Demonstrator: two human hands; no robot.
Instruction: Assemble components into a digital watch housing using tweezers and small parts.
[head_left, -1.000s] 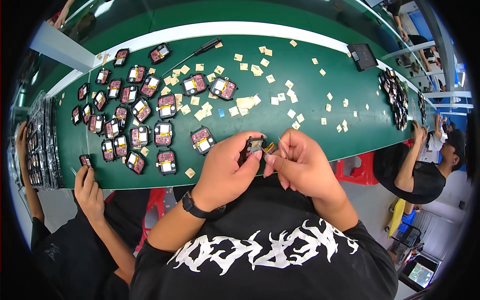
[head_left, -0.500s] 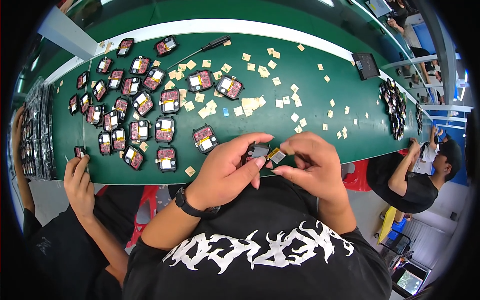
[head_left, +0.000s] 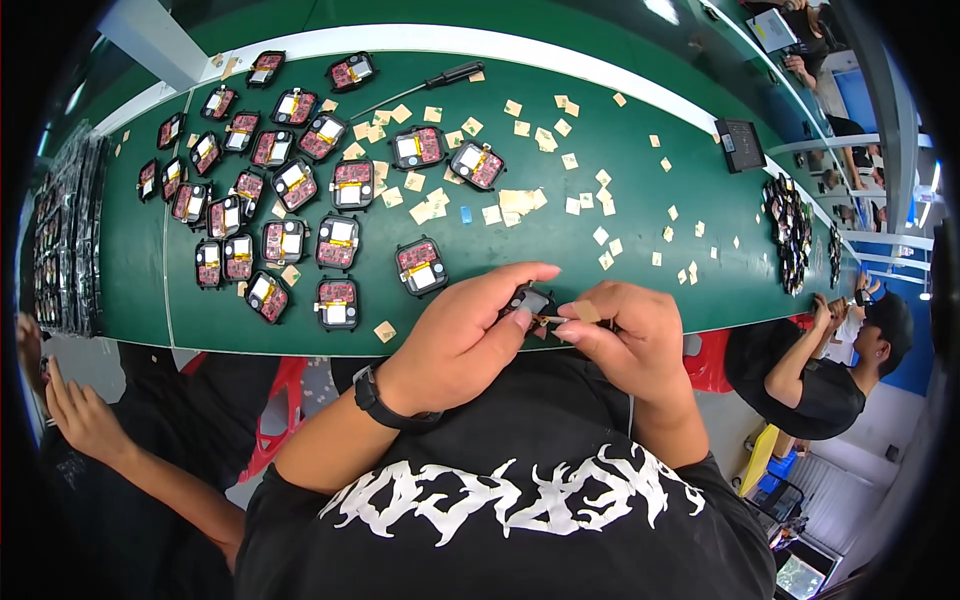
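My left hand (head_left: pixel 465 325) is closed around a black smartwatch case (head_left: pixel 531 297) just above the table's near edge, thumb pressed on its rim. To the right, my right hand (head_left: pixel 630 330) pinches a small flat battery (head_left: pixel 556 320) between thumb and fingers. The battery is turned nearly edge-on beside the case, and its yellow-taped end is mostly hidden. A tan paper piece (head_left: pixel 588 312) shows at the right fingers; whether it is stuck to the battery I cannot tell. An open watch case (head_left: pixel 421 267) with a red board and white battery lies beyond my left hand.
Several similar open watch cases (head_left: pixel 286 241) cover the left of the green table (head_left: pixel 480 265). Tan paper squares (head_left: pixel 518 201) are scattered mid-table, near a screwdriver (head_left: pixel 430 85). A black tray (head_left: pixel 740 146) sits at the back right. A co-worker's hand (head_left: pixel 88 412) is at the left.
My right hand has tilted the battery from face-up to nearly edge-on beside the case. The co-worker's hand on the left has moved left, off the table edge. The view has shifted slightly.
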